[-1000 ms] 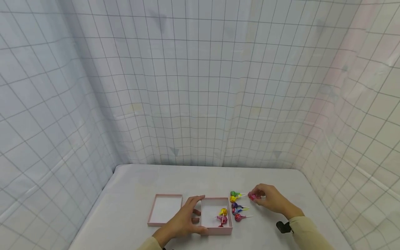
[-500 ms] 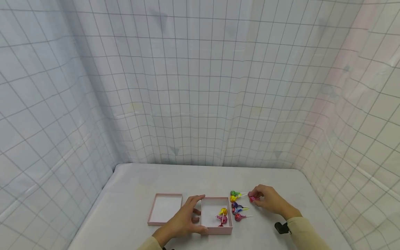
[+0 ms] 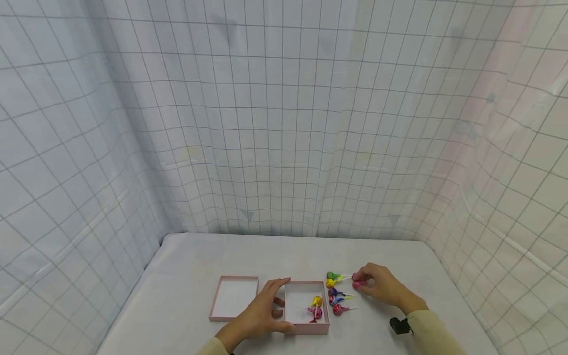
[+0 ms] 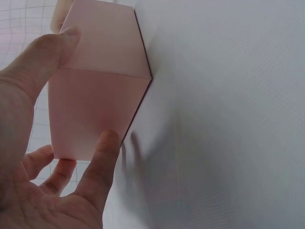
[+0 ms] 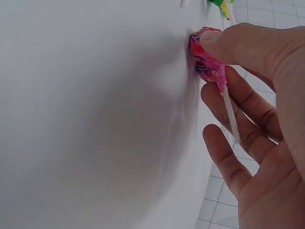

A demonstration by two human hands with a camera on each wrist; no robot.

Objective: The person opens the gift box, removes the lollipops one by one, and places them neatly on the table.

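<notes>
My left hand (image 3: pixel 262 313) grips an uncovered pink box (image 3: pixel 310 329) from its left side, thumb on the front wall and index finger at the back corner. In the left wrist view another fingertip touches the pink side wall (image 4: pixel 97 107). A yellow lollipop (image 3: pixel 316 300) and a pink lollipop (image 3: pixel 317 312) lie inside at the right. My right hand (image 3: pixel 385 286) pinches the head of a pink-wrapped lollipop (image 5: pixel 206 59) between thumb and fingers, close over the white tabletop. Its white stick (image 5: pixel 230 114) points back towards the palm.
Between box and right hand lies a column of lollipops: green (image 3: pixel 332 275), yellow (image 3: pixel 331 282), dark blue (image 3: pixel 334 292), blue and red (image 3: pixel 335 300), then red (image 3: pixel 339 309). A shallow pink-edged lid (image 3: pixel 235 296) sits left of the box. Grid-patterned curtains (image 3: pixel 284 148) surround the table.
My right hand and the pink lollipop have shifted slightly towards me, and the fingers now cover more of it. The left hand and the box stay in place.
</notes>
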